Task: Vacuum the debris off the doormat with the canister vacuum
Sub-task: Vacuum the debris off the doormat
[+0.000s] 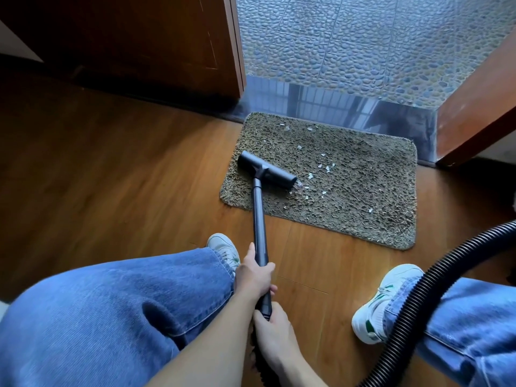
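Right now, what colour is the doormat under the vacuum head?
The doormat is a mottled olive-brown shag, seen best in the head view.

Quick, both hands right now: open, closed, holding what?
Left hand: closed round the vacuum wand.
Right hand: closed round the wand's lower end.

Under you is a warm brown wood-plank floor (111,169), which meets a glossy dark stone threshold (335,107) at an open doorway. Beyond it you see grey pebble paving (363,37) in daylight. A dark wooden door (134,37) stands to your left and a reddish-brown wooden panel (474,107) to your right.
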Available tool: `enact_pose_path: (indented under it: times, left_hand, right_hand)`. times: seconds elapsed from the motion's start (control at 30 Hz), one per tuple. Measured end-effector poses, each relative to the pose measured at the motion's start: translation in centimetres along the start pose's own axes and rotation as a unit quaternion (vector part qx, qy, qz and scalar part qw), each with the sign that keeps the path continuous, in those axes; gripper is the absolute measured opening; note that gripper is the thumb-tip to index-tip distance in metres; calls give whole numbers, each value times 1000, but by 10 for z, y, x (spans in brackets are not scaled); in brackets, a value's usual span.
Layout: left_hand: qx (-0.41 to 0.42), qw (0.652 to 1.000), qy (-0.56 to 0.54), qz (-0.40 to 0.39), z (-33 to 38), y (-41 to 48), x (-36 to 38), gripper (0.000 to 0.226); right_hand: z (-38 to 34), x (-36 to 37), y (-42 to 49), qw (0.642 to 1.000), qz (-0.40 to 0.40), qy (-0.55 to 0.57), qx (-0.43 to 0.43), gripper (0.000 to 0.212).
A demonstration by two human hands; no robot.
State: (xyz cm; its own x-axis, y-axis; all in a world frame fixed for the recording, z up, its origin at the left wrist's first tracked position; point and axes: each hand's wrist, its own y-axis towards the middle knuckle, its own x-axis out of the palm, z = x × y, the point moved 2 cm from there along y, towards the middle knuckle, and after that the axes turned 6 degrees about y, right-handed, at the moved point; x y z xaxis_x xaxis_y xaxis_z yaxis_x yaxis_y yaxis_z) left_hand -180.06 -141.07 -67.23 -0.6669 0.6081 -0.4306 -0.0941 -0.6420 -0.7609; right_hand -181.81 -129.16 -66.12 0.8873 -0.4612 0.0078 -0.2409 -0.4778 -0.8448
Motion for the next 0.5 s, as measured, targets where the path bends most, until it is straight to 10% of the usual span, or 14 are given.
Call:
enact_pose_path:
  times: [0.5]
  left_hand:
    - [36,988,-144,-44,81,118,-21,75]
  right_hand:
    - [-116,5,80,997,-15,76,-25,21]
